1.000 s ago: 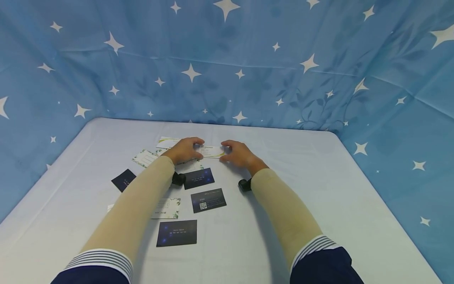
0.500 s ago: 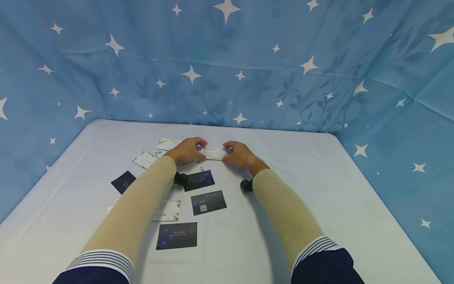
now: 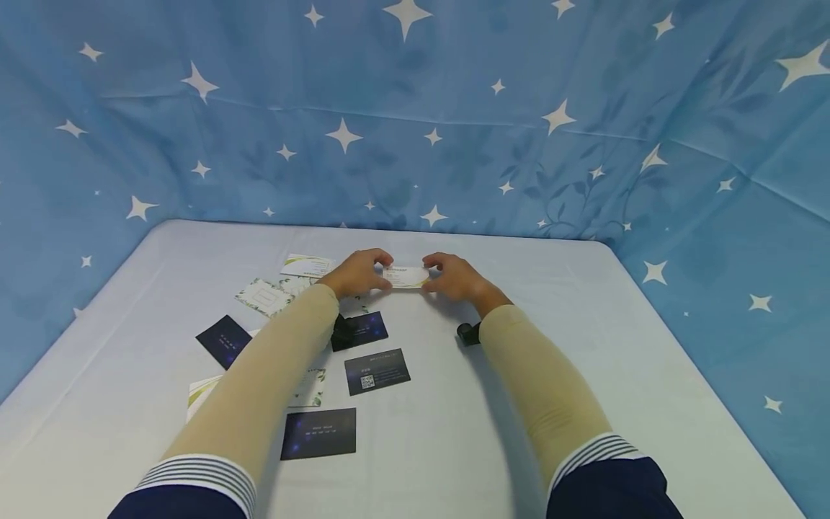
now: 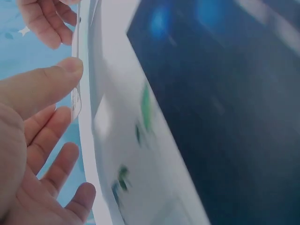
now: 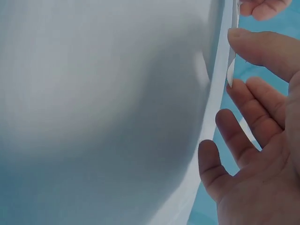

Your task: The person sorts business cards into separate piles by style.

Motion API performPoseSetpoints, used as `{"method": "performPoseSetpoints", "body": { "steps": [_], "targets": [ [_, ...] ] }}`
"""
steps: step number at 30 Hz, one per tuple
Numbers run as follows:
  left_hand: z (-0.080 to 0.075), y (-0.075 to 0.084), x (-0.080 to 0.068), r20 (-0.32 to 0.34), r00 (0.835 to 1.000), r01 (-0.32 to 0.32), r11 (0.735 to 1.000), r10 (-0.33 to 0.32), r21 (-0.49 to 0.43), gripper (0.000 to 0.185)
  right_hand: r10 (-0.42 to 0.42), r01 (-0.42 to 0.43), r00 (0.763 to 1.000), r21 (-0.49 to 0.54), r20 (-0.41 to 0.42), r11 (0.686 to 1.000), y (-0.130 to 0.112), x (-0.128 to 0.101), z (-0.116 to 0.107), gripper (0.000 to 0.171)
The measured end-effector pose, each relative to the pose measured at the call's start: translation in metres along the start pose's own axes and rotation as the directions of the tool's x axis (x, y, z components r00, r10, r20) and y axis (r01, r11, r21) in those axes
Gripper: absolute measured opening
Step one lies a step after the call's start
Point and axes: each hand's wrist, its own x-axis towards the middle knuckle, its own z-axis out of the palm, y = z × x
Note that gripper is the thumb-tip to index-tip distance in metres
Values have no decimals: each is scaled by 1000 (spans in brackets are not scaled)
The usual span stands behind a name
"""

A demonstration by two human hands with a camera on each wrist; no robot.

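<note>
The left hand (image 3: pixel 357 272) and the right hand (image 3: pixel 456 277) hold one white business card (image 3: pixel 406 277) between them, each pinching a short end with thumb and fingers, above the far middle of the desk (image 3: pixel 583 375). In the left wrist view the left thumb (image 4: pixel 42 86) presses the card's edge (image 4: pixel 76 101); in the right wrist view the right thumb (image 5: pixel 262 47) does the same at the other end. More cards lie flat to the left: a dark blue card (image 3: pixel 318 433) nearest the person, a dark card with a QR code (image 3: pixel 377 371) beyond it, another dark one (image 3: pixel 223 340) further left, and a leaf-bordered white card (image 3: pixel 262 297) near the left forearm. A star-printed blue cloth (image 3: pixel 415 122) hangs behind the desk.
</note>
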Motion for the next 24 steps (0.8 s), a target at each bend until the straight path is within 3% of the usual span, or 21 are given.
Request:
{"method": "performPoseSetpoints", "body": {
  "steps": [10, 24],
  "targets": [
    [10, 12, 14, -6, 1000, 14, 999, -13, 31, 52, 19, -19, 1000, -1, -13, 1000, 12, 0, -6, 56],
    [15, 10, 19, -17, 998, 62, 993, -61, 97, 54, 26, -27, 1000, -30, -14, 999, 15, 6, -1, 58]
  ]
}}
